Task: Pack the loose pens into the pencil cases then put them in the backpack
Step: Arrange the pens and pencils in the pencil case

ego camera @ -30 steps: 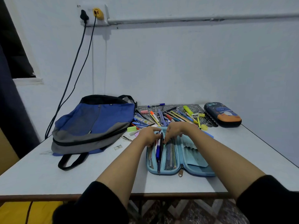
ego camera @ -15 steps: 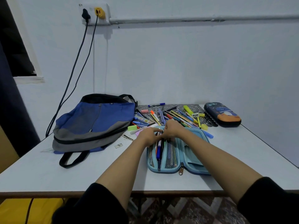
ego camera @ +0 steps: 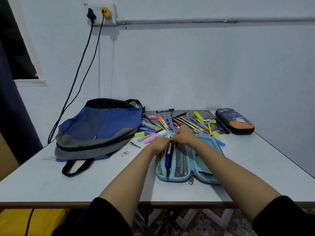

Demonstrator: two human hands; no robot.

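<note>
A light blue pencil case (ego camera: 203,174) lies open on the white table (ego camera: 85,181) in front of me. Its mesh pockets hold several pens, a dark blue pen (ego camera: 167,159) among them. My left hand (ego camera: 159,144) and my right hand (ego camera: 185,136) meet at the case's far end, fingers curled round the tops of those pens. The fingertips are hidden. Loose pens and highlighters (ego camera: 180,122) lie scattered just behind the case. A blue and grey backpack (ego camera: 98,130) lies flat to the left. A dark pencil case (ego camera: 234,120) sits zipped at the back right.
A green eraser (ego camera: 139,134), a pink eraser (ego camera: 152,117) and a pink marker (ego camera: 150,138) lie between the backpack and the case. A patterned mat (ego camera: 219,128) lies under the pens. Two cables (ego camera: 76,82) hang from a wall socket. The table's near edge is close to me.
My hands have drawn closer together over the pen tops. The right half of the blue case has tipped up and inward.
</note>
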